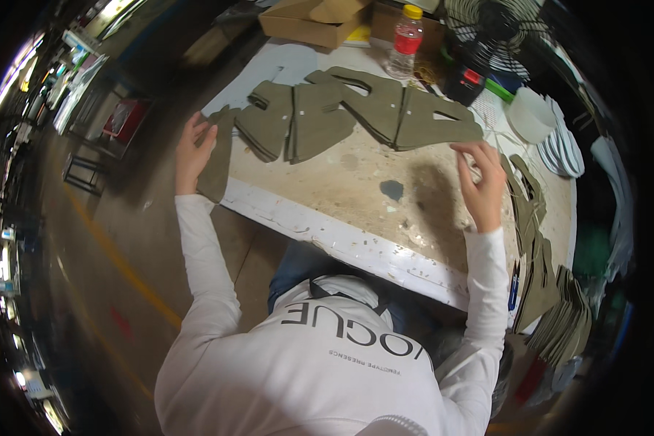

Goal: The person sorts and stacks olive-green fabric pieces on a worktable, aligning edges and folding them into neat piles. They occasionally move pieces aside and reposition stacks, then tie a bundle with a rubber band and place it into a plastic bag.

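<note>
My left hand (pixel 195 154) is at the left edge of the table, thumb and fingers closed on an olive-green cut piece (pixel 216 163) that hangs partly past the edge. My right hand (pixel 481 185) is raised near the right end of a row of similar pieces. Its thumb and forefinger curl together in a pinch; whatever is between them is too small to make out. Between my hands lie stacked, curved olive pieces: a left pair (pixel 309 120) and a right pair (pixel 407 109), with slots and small pale marks. They look like flat shoe-upper parts.
On the worn table (pixel 327 190) stand a red-labelled bottle (pixel 407 42), a cardboard box (pixel 316 22), a fan (pixel 495 25) and a white roll (pixel 532 115). More olive pieces (pixel 534 247) line the right edge, beside a blue pen (pixel 514 289). A red bin (pixel 126 118) stands left.
</note>
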Tool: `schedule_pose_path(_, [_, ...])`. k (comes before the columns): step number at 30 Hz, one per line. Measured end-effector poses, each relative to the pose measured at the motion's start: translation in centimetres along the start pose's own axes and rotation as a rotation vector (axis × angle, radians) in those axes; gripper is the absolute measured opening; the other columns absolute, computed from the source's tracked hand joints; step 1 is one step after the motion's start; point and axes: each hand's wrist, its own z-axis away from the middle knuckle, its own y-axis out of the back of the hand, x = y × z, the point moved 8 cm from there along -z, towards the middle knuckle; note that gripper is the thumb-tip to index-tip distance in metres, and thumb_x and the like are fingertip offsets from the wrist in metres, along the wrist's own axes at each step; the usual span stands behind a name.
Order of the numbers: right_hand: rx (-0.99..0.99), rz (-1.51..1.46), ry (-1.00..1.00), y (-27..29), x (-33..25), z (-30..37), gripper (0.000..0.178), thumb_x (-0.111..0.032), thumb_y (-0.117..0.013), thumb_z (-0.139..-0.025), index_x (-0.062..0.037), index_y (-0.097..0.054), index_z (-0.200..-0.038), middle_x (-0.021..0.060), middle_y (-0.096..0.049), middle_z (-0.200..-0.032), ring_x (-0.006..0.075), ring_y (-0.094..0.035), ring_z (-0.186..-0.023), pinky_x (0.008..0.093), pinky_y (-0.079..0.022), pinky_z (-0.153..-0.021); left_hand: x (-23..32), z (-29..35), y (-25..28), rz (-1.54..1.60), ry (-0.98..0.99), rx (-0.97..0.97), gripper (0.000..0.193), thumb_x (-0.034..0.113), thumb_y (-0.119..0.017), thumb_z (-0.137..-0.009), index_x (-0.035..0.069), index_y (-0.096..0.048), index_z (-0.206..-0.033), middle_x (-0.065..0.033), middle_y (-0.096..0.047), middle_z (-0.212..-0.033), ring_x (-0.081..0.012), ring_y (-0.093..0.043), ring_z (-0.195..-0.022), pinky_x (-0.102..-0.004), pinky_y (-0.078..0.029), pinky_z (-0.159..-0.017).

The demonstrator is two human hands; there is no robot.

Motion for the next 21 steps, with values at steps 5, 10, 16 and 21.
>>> schedule_pose_path(5, [-0.236, 0.002, 0.027, -5.8, 3.2, -1.4, 0.012, -0.007, -0.067, -0.083, -0.0056, -0.070, -0.095, 0.0112, -0.064, -0.089, 0.0315, -0.059, -0.091, 0.0392, -0.048, -0.081, 12.1, 4.2, -2.4, -0.038, -0.360, -0.056, 0.033, 0.017, -0.069, -0.091, 0.006, -0.065, -0.121, -0.0131, -0.071, -0.110, -0.0239, -0.068, -0.105, -0.0321, -0.050, -0.089])
schedule_pose_path(10, [-0.345, -0.053, 0.025, -10.5, 4.4, -1.7, 0.019, -0.018, -0.074, -0.080, -0.0075, -0.070, -0.096, 0.0100, -0.060, -0.091, 0.0309, -0.057, -0.094, 0.0389, -0.049, -0.082, 21.1, 7.2, -11.1, 0.106, -0.547, -0.306, 0.013, 0.007, -0.067, -0.088, 0.003, -0.073, -0.099, -0.0117, -0.073, -0.097, -0.0218, -0.071, -0.090, -0.0283, -0.051, -0.080])
schedule_pose_path(16, [-0.196, -0.012, 0.059, -10.4, 4.3, -0.7, 0.020, -0.022, -0.075, -0.081, -0.0085, -0.070, -0.094, 0.0098, -0.058, -0.089, 0.0308, -0.057, -0.092, 0.0390, -0.049, -0.080, 23.2, 5.2, -21.8, -0.013, -0.847, -0.555, 0.021, 0.015, -0.075, -0.079, 0.006, -0.073, -0.097, -0.0109, -0.071, -0.095, -0.0287, -0.067, -0.090, -0.0359, -0.052, -0.080])
schedule_pose_path(21, [-0.007, -0.081, 0.040, -9.7, 4.4, -0.5, 0.010, -0.014, -0.069, -0.084, -0.0052, -0.068, -0.089, 0.0117, -0.059, -0.088, 0.0325, -0.059, -0.088, 0.0385, -0.049, -0.076, 20.6, 3.5, -25.7, 0.092, -0.766, -0.721, 0.026, 0.019, -0.078, -0.078, 0.007, -0.073, -0.100, -0.0084, -0.072, -0.089, -0.0256, -0.067, -0.079, -0.0349, -0.053, -0.073])
